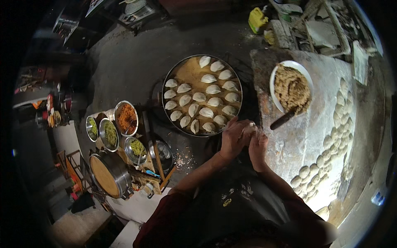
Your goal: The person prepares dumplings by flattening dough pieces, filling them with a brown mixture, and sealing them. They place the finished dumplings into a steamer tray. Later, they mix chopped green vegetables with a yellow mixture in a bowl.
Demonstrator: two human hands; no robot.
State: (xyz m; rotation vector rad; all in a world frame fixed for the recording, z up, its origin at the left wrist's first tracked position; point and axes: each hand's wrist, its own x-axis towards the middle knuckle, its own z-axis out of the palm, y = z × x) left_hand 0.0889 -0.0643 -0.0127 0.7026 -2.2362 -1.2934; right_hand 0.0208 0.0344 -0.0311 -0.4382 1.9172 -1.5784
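My left hand (233, 139) and my right hand (258, 147) are pressed together between the round tray and the floured table. White dough (252, 124) peeks out at their fingertips; the fingers hide most of it. Just beyond my left hand is a round, shallow tray (187, 68) carrying several pleated dumplings, such as one dumpling (208, 127) near its front rim. To the right of my hands stands a white bowl (272, 90) of brown minced filling (291, 85). A dark-handled spreader (282, 120) rests in that filling, its handle sticking out toward me.
Many flattened dough pieces (314, 170) line the right side of the floured table (279, 155). At left, metal bowls hold shredded orange food (126, 117) and chopped green food (110, 131), beside a large steamer pot (122, 176). A yellow jug (257, 20) stands on the floor behind.
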